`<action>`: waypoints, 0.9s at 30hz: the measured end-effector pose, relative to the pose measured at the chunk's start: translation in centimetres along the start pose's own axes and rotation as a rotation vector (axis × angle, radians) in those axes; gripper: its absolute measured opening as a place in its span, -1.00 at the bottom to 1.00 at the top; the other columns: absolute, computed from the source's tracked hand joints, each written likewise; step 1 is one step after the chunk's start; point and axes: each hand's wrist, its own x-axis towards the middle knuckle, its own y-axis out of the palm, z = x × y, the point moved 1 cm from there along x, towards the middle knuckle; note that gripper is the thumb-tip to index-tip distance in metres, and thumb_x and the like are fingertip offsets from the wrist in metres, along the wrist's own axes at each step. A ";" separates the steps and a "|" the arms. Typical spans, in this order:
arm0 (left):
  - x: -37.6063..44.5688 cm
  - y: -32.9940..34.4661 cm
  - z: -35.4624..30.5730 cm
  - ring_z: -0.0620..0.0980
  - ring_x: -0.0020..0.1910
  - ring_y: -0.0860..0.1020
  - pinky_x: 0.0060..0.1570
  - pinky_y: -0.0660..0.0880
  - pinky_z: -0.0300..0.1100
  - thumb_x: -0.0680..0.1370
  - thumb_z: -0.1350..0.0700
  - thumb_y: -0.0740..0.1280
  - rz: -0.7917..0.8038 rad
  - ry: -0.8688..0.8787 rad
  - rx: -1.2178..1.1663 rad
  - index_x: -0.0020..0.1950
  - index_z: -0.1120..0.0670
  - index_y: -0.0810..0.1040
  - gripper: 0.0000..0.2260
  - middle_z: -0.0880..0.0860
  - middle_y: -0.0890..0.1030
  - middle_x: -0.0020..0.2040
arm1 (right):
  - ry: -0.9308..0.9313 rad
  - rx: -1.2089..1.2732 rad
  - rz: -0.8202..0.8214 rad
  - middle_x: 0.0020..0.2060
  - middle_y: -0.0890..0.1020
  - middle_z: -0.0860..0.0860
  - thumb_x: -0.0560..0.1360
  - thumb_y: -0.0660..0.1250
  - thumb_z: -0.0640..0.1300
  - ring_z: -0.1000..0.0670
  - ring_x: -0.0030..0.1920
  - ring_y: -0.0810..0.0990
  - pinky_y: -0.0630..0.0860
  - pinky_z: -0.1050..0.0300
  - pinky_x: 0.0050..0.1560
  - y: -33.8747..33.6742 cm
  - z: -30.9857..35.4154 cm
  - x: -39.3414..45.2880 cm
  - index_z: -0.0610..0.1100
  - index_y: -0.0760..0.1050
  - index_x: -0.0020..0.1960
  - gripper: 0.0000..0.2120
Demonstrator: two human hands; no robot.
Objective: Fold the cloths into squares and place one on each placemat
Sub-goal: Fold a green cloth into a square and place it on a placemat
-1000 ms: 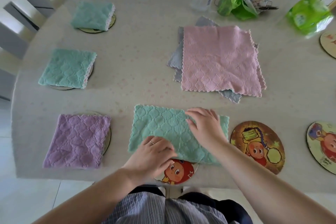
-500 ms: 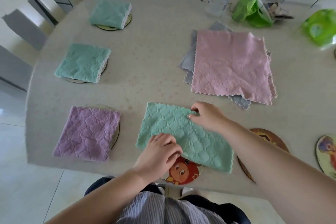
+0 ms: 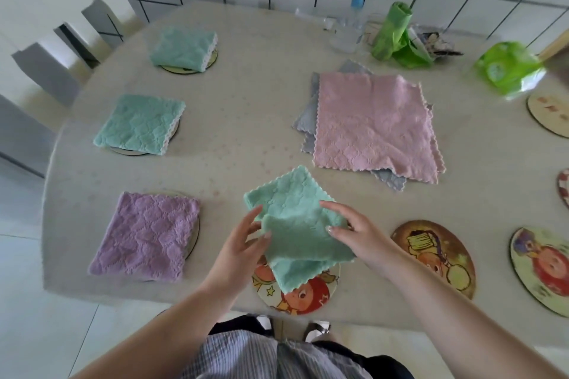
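Note:
A green cloth (image 3: 295,224), folded over into a rough square, hangs tilted just above the table's near edge. My left hand (image 3: 243,243) grips its left side and my right hand (image 3: 354,231) grips its right side. Under it lies a round cartoon placemat (image 3: 295,292), partly hidden by the cloth. Folded cloths sit on placemats at the left: a purple one (image 3: 147,237) and two green ones (image 3: 140,123) (image 3: 183,48). A flat pink cloth (image 3: 375,126) lies over a grey cloth (image 3: 308,114) at centre right.
Bare cartoon placemats lie at the near right (image 3: 434,255) (image 3: 542,268) and far right (image 3: 551,114). Green plastic bags (image 3: 394,37) (image 3: 505,71), a clear container (image 3: 345,37) and clutter stand at the back by the tiled wall. White chairs (image 3: 40,64) stand left.
The green cloth was a long strip pressed flat on the table. It is now folded over on itself and lifted between both hands, above the near placemat.

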 end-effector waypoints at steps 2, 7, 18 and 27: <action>-0.2 -0.1 -0.1 0.04 -0.02 0.62 -0.02 0.59 -0.01 0.54 0.22 0.28 0.032 0.037 0.165 0.31 -0.19 0.37 -0.57 0.00 0.65 -0.01 | 0.000 -0.015 0.047 0.42 0.23 0.17 0.54 0.25 -0.19 0.24 0.32 0.15 0.07 0.20 0.34 0.1 0.2 -0.5 0.20 0.26 0.37 -0.51; -0.9 -1.0 -0.5 -0.08 -0.02 0.61 -0.06 0.59 -0.19 0.53 0.29 0.28 0.032 0.125 0.280 0.19 -0.24 0.44 -0.56 0.01 0.58 0.14 | 0.008 0.038 0.103 0.33 0.11 0.30 0.52 0.26 -0.21 0.26 0.34 0.04 0.00 0.20 0.36 0.8 0.1 -2.1 0.14 0.06 0.47 -0.36; -1.6 -4.4 3.8 -0.09 -0.07 0.60 -0.05 0.55 -0.18 0.57 0.34 0.14 0.092 0.095 0.557 0.20 -0.18 0.46 -0.57 -0.03 0.48 0.21 | 0.120 0.109 -0.072 0.15 0.59 0.10 0.57 0.16 -0.25 -0.13 0.05 0.60 0.49 -0.12 0.16 4.5 -5.5 -4.0 0.23 0.53 0.04 -0.62; -0.6 -5.8 4.7 -0.05 0.45 0.17 0.37 0.27 0.03 0.45 0.11 0.32 0.292 0.846 1.675 0.32 -0.17 0.36 -0.54 -0.02 0.36 0.41 | -0.176 -0.518 -0.151 0.05 0.47 0.19 0.44 0.28 -0.34 0.20 -0.08 0.50 0.45 0.38 -0.09 4.8 -7.1 -5.2 0.19 0.46 0.23 -0.48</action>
